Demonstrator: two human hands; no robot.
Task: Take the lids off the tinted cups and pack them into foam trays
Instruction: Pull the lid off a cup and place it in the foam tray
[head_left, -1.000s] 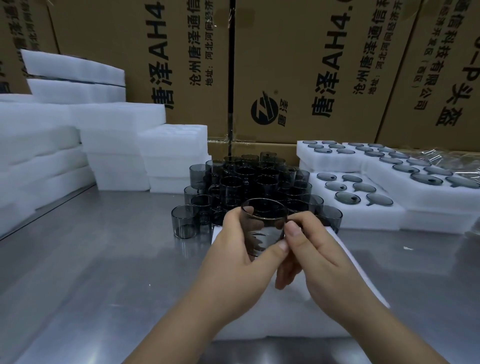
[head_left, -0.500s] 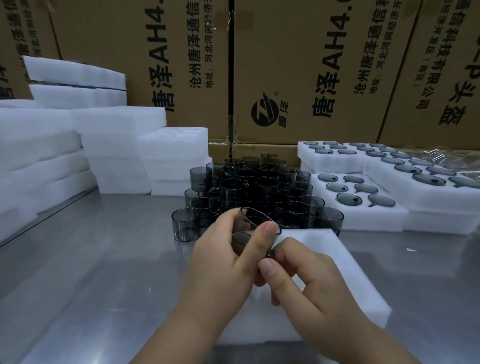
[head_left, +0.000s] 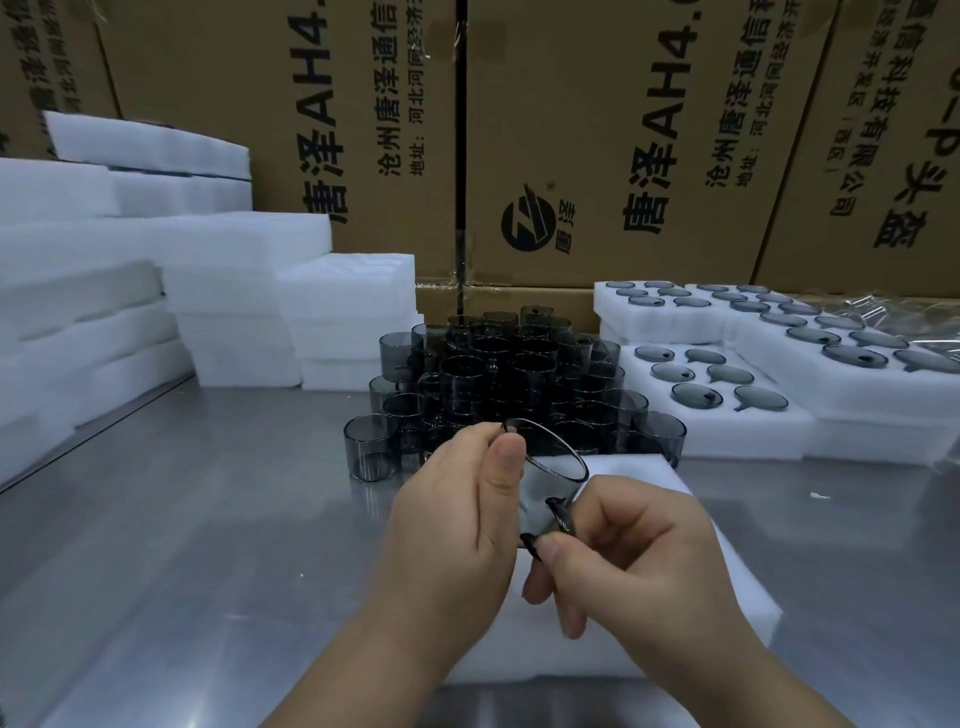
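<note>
Bare table (head_left: 182, 519) left passable; cup cluster (head_left: 509, 374) blocks ahead, foam stacks (head_left: 104, 291) left, filled trays (head_left: 753, 434) right.

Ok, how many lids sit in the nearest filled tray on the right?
6 lids, in three rows of two across the foam tray right of the cup cluster. None seems hidden.

Both hands, left (head_left: 457, 525) and right (head_left: 639, 561), grip a smoky tinted transparent plastic cup (head_left: 550, 483), tilted, above a white foam tray (head_left: 649, 613) on the steel surface (head_left: 182, 519).

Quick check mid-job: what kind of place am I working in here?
Probably a factory packing station: stacked printed cartons, piles of foam trays, and dozens of tinted cups on a steel table.
</note>
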